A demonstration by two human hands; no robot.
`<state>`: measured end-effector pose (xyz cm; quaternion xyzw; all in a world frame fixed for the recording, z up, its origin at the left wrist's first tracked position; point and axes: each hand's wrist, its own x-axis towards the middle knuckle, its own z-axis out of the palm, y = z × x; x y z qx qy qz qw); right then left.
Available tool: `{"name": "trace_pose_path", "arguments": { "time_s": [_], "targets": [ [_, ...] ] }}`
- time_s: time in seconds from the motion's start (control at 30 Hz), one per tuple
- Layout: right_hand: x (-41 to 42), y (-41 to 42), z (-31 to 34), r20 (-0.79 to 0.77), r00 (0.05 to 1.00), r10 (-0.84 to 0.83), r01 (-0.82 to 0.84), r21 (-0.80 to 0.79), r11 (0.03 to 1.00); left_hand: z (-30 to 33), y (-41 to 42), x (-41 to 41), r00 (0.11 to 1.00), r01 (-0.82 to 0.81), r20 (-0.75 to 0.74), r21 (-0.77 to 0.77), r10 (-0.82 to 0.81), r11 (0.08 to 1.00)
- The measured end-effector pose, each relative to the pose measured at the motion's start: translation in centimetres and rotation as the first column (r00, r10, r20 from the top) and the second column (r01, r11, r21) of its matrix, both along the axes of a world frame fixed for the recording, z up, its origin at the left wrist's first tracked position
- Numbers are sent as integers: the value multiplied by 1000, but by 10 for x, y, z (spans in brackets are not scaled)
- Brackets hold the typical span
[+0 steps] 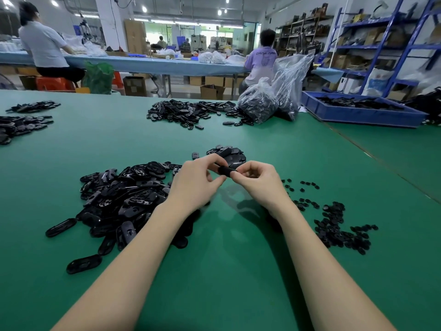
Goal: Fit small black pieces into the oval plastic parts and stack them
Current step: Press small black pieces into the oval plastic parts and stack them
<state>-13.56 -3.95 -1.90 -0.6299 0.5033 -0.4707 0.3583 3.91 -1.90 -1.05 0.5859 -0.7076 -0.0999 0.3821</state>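
Note:
Above the green table point(214, 271), my left hand point(194, 185) and my right hand point(261, 181) both pinch one black oval plastic part point(225, 170) between their fingertips. A big heap of loose oval parts point(124, 199) lies to the left of my left forearm. Small black pieces point(338, 225) are scattered to the right of my right arm. Just beyond my hands sits a small stack of oval parts point(230, 154). Whether a small piece sits in the held part is hidden by my fingers.
More heaps of black parts lie at the far centre point(191, 112) and far left point(21, 126). Clear plastic bags of parts point(262, 103) stand at the back right beside a blue tray point(358, 113). Two people sit at a far blue table point(155, 63).

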Motion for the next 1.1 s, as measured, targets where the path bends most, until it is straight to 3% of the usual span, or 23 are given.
{"name": "trace_pose_path", "arguments": {
  "time_s": [0.2, 0.43, 0.57, 0.77, 1.0, 1.1],
  "targets": [
    [-9, -1, 4, 78, 997, -27, 20, 91, 996, 4, -26, -10, 983, -105, 137, -118, 121, 988],
    [-16, -3, 2, 45, 997, -61, 55, 124, 991, 20, -101, -25, 945, -243, 250, 109, 210, 964],
    [-18, -5, 0, 69, 997, -44, 35, 133, 991, 20, -118, -26, 923, -283, 309, 146, 228, 948],
    [-19, -4, 2, 70, 996, -47, 37, 139, 990, 16, -111, -22, 944, -268, 242, 170, 223, 948],
    [-18, -2, 8, -26, 1000, -12, 15, 128, 992, 14, -72, -7, 981, -183, -27, 190, 192, 965],
    [-14, -1, 8, -84, 996, 0, 10, 120, 993, 5, -54, 0, 984, -175, 9, 176, 176, 969]
  ]
}}
